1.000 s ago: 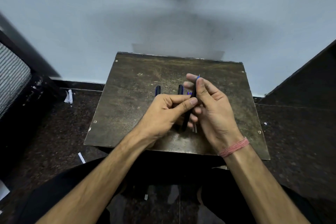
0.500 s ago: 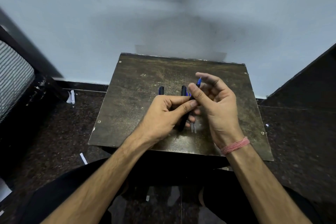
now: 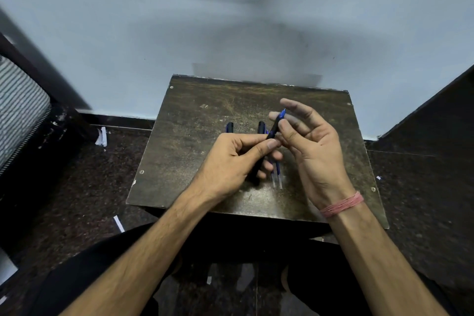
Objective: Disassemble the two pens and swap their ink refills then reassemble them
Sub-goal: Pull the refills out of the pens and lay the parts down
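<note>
Worn brown desk (image 3: 192,115) against a pale wall, left hand (image 3: 230,161) curled round the lower barrel of a dark pen (image 3: 273,128) held above the desk, right hand (image 3: 315,151) half-open, fingertips pinching the pen's blue tip end, clear refills (image 3: 278,177) on the desk beneath both hands, dark pen pieces (image 3: 229,127) just beyond the left hand.

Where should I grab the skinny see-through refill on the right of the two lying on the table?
Probably pinch the thin clear plastic ink refill at its bare near end, coming from above and the right: it lies flat on the dark scuffed table, its twin sits close on its left, and its far part is hidden.
</note>
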